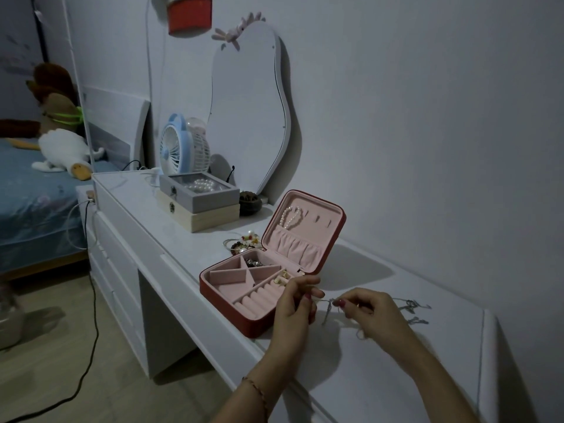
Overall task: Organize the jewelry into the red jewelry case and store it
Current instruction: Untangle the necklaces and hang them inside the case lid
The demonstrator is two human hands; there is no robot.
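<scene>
I've got a thin silver chain point(328, 301) stretched between my hands, just off the near right corner of the red jewelry case point(244, 300), which lies open on the white dresser point(381, 377). My left hand point(294, 303) pinches one end, my right hand point(370, 312) pinches the other, fingertips curled tight. It looks feather-light, limp, slippery and quick to tangle, so I'd judge the grip belongs near the ends, kept taut. More chains point(412, 311) lie on the dresser beyond my right hand. A pearl bracelet point(291, 216) already hangs in the lid.
</scene>
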